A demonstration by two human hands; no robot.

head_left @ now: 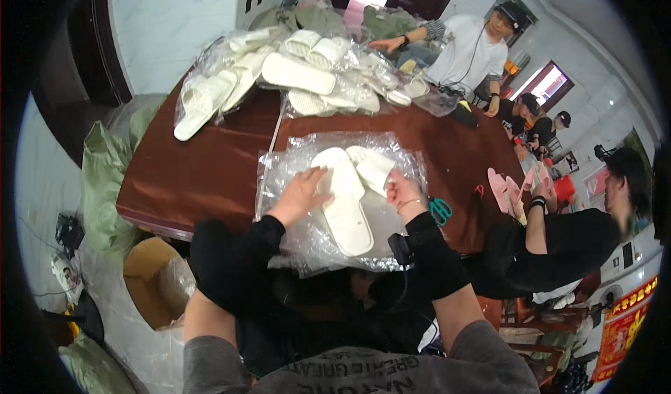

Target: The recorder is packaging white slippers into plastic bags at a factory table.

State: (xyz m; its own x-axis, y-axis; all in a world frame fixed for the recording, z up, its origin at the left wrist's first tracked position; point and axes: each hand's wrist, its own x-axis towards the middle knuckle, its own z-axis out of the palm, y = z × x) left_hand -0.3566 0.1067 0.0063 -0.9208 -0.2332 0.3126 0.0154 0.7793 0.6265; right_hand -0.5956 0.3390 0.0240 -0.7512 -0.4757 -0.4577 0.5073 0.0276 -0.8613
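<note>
A cream-white slipper [342, 209] lies sole-up on a stack of clear plastic bags [293, 163] at the table's near edge. Its mate, a second white slipper [374, 170], sits partly behind it to the right. My left hand [300, 195] rests along the first slipper's left edge, fingers outstretched and apart. On the other side, my right hand [407, 192] is closed, thumb and fingers pinched at the second slipper's right edge. Teal-handled scissors [439, 211] lie just right of my right wrist.
A heap of bagged white slippers [299, 72] covers the far side of the brown-covered table [203, 177]. Across it stands a person in white [465, 58]; another in black [566, 244] handles pink slippers [504, 191] at right. A cardboard box [155, 282] stands lower left.
</note>
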